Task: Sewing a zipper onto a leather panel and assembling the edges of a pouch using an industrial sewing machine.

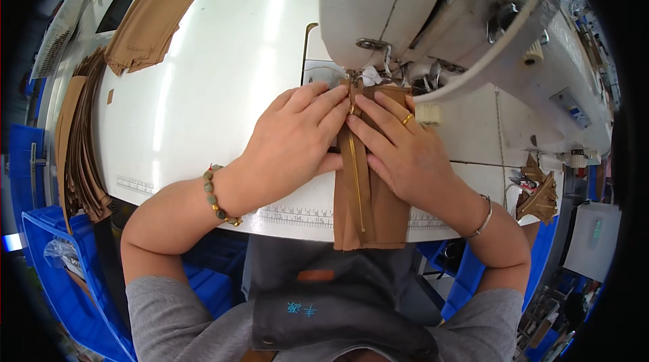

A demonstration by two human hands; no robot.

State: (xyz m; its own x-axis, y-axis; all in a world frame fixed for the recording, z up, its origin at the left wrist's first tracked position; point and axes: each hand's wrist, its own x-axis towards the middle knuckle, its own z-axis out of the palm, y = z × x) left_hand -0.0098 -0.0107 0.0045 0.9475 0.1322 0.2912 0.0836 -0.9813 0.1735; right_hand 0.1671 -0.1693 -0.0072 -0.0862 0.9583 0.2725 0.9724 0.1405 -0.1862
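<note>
A brown fabric piece [390,210] lies under the sewing machine [378,4] and hangs past the table's front edge. Along it runs a zipper [355,179] with brown tape and gold teeth, its top end at the presser foot [352,77]. My left hand [294,132] rests on the zipper's left side, fingers stretched toward the foot and thumb beside the tape. My right hand [405,149], with a gold ring, lies spread on the fabric to the right, its fingertips meeting the zipper near the foot. The needle tip is too small to make out.
Brown fabric panels [155,20] lie at the back left of the white table [203,91]. A thick stack of brown pieces [84,139] hangs over the left edge. Brown scraps [539,193] sit at the right. Blue bins [67,274] stand below on the left.
</note>
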